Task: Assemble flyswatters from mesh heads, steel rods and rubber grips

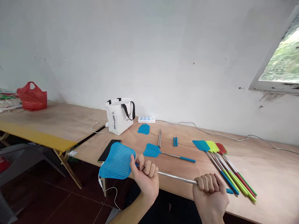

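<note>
Wooden worktop (275, 174) carries a white bag (119, 119). Right of the bag: power strip (146, 119), blue swatter heads (144, 129), metal tubes (159, 140), two blue grips (174, 142), one blue fly swatter (151, 150); farther right, fanned coloured swatters (212, 146). Before the bag: flat black object (108, 150).

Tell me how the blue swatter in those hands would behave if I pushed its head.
The perforated head would probably flex: it looks thin and slightly curved. The slim metal rod looks straight, so likely stiffer. A joint in it, near the right hand, hints that the rod might slide shorter under a push.
</note>
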